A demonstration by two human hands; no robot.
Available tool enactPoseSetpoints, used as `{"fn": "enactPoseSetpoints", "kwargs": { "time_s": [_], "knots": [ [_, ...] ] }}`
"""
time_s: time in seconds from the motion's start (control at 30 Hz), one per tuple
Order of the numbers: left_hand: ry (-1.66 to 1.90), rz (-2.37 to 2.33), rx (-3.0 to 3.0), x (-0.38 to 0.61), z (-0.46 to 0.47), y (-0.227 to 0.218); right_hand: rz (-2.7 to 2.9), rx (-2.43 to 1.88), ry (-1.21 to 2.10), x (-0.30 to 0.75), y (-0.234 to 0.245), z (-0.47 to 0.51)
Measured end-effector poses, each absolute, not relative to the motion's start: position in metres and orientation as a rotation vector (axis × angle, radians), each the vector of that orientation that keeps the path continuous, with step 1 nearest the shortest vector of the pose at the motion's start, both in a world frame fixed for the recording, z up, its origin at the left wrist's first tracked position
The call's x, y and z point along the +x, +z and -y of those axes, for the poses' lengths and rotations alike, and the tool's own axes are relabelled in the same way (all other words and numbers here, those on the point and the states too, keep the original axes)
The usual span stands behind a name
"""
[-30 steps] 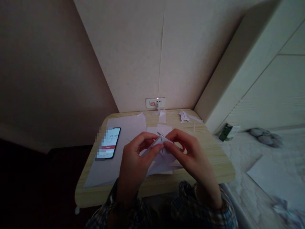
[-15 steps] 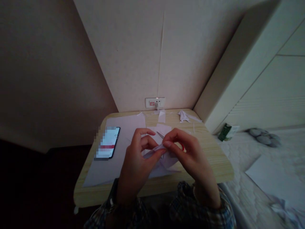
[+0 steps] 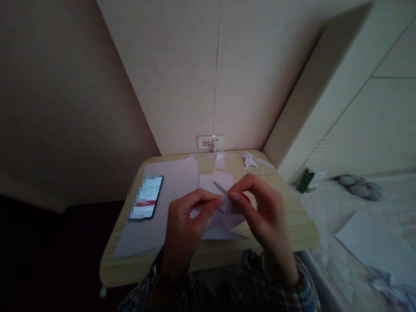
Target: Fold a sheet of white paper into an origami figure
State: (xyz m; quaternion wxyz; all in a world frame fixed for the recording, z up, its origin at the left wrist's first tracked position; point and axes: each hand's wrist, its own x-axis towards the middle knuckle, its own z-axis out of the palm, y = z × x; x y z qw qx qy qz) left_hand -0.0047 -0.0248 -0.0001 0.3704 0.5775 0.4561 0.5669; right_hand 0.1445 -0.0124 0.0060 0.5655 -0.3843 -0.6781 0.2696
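Counter [image 3: 292, 219] of pale wood bears a large sheet [image 3: 175, 173]. Over its near edge, our left hand [image 3: 182, 229] and right hand [image 3: 263, 216] pinch a folded paper [image 3: 224, 223] between clenched fingers, with a phone [image 3: 147, 197] left and scissors [image 3: 221, 187] just behind.

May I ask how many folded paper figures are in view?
2: held figure, pinched between left hand and right hand; far figure, at the far right corner of the table. Others may be hidden.
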Motion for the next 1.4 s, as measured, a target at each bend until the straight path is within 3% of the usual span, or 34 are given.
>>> {"fn": "enactPoseSetpoints", "kwargs": {
  "time_s": [0.83,1.07,1.4],
  "knots": [
    [1.285,-1.202,1.320,-0.010,0.019,0.001,1.505,-0.999,0.929,0.147,0.004,0.004],
    [1.328,-1.120,1.335,-0.010,0.018,-0.006,1.567,-0.994,0.938,0.147,0.004,0.005],
    [1.644,-1.086,0.842,-0.011,0.015,0.001,1.625,-0.802,1.053,0.171,-0.001,0.003]
  ]
}}
